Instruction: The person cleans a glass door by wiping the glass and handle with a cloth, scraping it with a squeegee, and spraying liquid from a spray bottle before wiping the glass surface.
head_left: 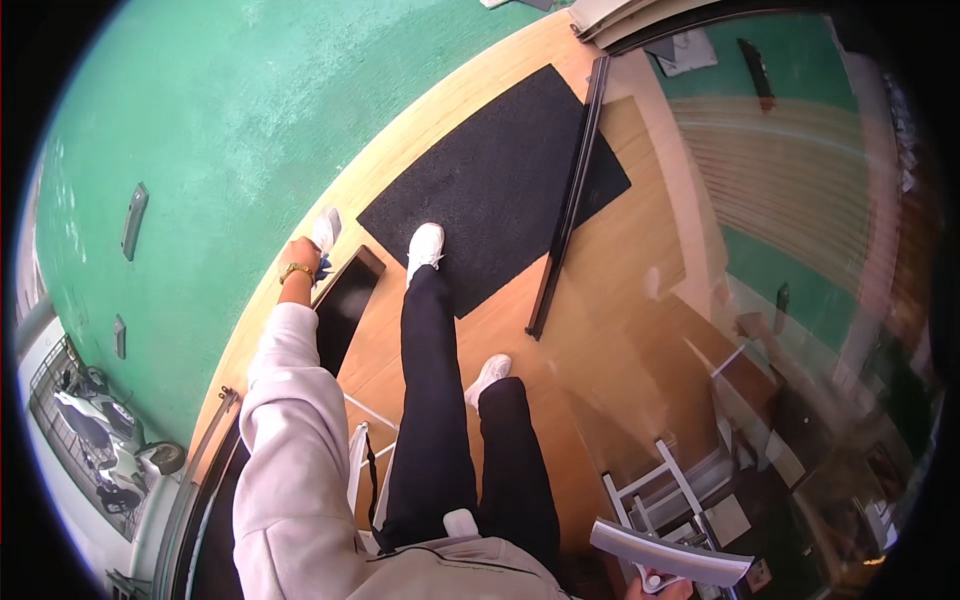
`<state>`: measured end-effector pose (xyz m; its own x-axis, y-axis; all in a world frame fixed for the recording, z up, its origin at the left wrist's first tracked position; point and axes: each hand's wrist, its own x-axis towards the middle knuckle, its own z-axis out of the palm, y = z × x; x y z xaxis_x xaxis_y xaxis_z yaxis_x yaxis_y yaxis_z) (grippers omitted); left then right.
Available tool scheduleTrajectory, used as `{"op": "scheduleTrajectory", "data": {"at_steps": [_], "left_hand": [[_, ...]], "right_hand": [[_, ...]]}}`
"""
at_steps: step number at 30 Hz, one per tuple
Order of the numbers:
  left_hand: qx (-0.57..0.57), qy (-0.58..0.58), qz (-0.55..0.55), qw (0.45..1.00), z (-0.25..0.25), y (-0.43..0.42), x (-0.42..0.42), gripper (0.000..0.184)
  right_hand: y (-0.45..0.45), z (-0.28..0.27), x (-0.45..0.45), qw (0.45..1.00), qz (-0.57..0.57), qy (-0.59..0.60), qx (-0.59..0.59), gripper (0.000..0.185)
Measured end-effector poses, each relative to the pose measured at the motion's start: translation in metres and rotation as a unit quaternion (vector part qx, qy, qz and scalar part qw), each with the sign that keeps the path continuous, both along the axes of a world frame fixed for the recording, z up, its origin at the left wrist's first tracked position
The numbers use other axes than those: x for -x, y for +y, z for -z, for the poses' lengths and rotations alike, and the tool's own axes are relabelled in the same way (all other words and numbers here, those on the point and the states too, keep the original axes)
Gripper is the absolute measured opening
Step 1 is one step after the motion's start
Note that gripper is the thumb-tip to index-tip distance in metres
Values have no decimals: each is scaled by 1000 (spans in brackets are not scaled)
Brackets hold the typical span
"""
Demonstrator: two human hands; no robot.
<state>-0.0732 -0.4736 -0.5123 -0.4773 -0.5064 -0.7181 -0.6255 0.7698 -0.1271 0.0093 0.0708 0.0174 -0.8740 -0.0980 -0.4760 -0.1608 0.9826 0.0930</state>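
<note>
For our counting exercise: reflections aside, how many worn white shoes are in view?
2: one shoe at the edge of the dark mat, the other shoe over the wooden floor.

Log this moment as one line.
left hand: gripping small pale item, type unclear | right hand: gripping wide-bladed tool, partly out of frame | floor: dark mat by one white shoe

- The wide wiper-like tool (pixel 672 553), pale with a greyish lower band and slightly bowed, slanted down rightward at lower right, its white grip in the right hand (pixel 672 590).
- The small whitish object (pixel 326 228) with a blue part projected beyond the left hand (pixel 300 257); its exact kind was unclear.
</note>
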Motion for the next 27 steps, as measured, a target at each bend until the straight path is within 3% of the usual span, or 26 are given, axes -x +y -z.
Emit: {"op": "scheduleTrajectory", "data": {"at_steps": [2, 3, 4, 6, 9, 11, 12, 13, 16, 18, 20, 23, 25, 27], "left_hand": [[25, 6, -38, 999, -20, 27, 24, 20], [31, 26, -48, 998, -46, 49, 38, 25], [12, 30, -75, 997, -83, 74, 50, 29], [2, 50, -112, 992, -102, 109, 50, 31], [-57, 140, -201, 968, -171, 185, 15, 34], [-120, 221, -271, 929, -178, 227, -28, 31], [-149, 244, -289, 914, -204, 251, -47, 30], [-183, 257, -281, 907, -202, 266, -65, 28], [-259, 251, -242, 901, -248, 306, -135, 17], [-278, 201, -207, 916, -287, 318, -177, 18], [-328, 170, -111, 922, -288, 319, -211, 21], [-276, 86, -16, 957, -293, 330, -250, 36], [-209, 15, 32, 977, -337, 341, -270, 37], [-174, -13, 42, 984, -343, 351, -297, 36]], "right_hand": [[6, -3, -16, 992, 2, 88, 87, 42], [11, -7, -36, 996, 19, 77, 32, 41], [13, 3, -27, 987, -31, 124, 98, 23], [14, 1, -34, 974, -44, 177, 131, 19], [15, -4, -42, 942, -110, 233, 215, 20], [12, -10, -54, 916, -91, 257, 293, 22], [8, -11, -59, 912, -26, 253, 323, 25], [4, -14, -64, 902, 47, 228, 364, 25], [0, -4, -87, 870, 79, 245, 422, 23], [1, -2, -98, 877, 54, 241, 411, 22], [-4, -2, -101, 883, 10, 241, 402, 21], [-15, -1, -114, 887, -52, 223, 401, 20], [-22, -4, -125, 885, -71, 214, 407, 19], [-27, -7, -136, 878, -91, 206, 423, 21]]}}
